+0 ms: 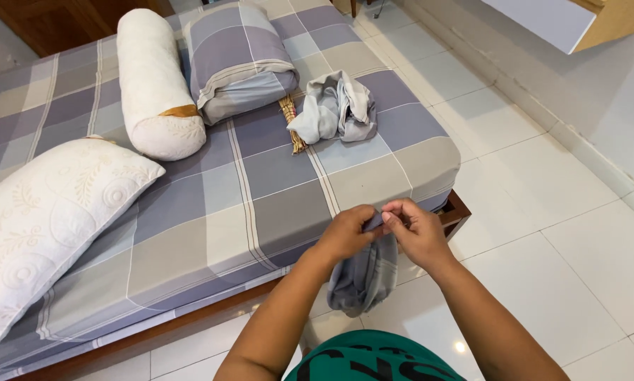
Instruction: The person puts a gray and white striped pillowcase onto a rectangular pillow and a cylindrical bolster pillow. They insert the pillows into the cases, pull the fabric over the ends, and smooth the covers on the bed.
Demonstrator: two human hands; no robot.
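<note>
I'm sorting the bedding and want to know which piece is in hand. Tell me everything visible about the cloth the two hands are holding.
The held cloth is a soft grey-blue fabric with paler checked stripes, matching the bed sheet. It hangs limp and bunched below the hands, over the white tiled floor just off the bed's corner. The left hand and right hand pinch its top edge together, fingertips nearly meeting. Its full shape cannot be told.

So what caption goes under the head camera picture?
Both hands, left hand and right hand, pinch a checked pillowcase beside a bed.
</note>
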